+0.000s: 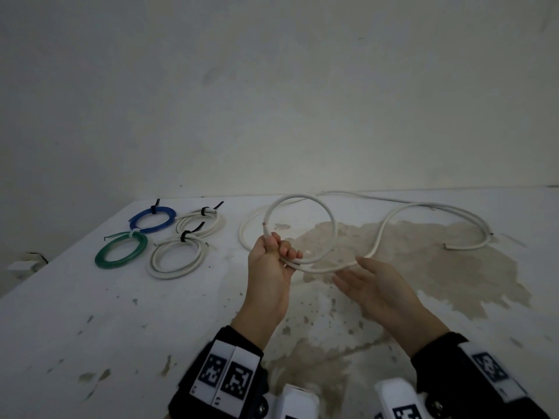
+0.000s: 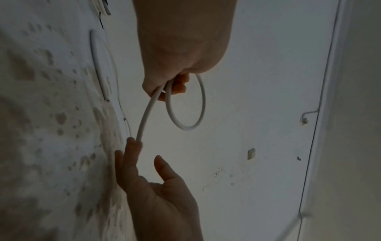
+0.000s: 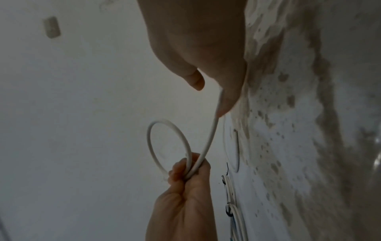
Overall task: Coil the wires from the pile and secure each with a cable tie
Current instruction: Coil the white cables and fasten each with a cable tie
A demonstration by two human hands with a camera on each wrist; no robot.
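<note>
A long white wire (image 1: 334, 228) forms one upright loop above the stained table (image 1: 90, 313). My left hand (image 1: 276, 247) grips the loop's crossing, its fingers curled round both strands (image 2: 169, 88), with the wire's cut end sticking up past the thumb. My right hand (image 1: 355, 272) lies palm up just right of it, fingers straight and thumb apart. The wire's free run rests across its fingertips (image 2: 134, 143) and along one finger (image 3: 225, 104). From there the wire snakes right over the table to its other end (image 1: 447, 246).
At the left lie tied coils: a blue one (image 1: 152, 219), a green one (image 1: 121, 251) and two white ones (image 1: 202, 222) (image 1: 178, 257). Another loose white wire (image 1: 243, 234) curves on the table behind my left hand. A plain wall (image 1: 272, 101) stands behind the table.
</note>
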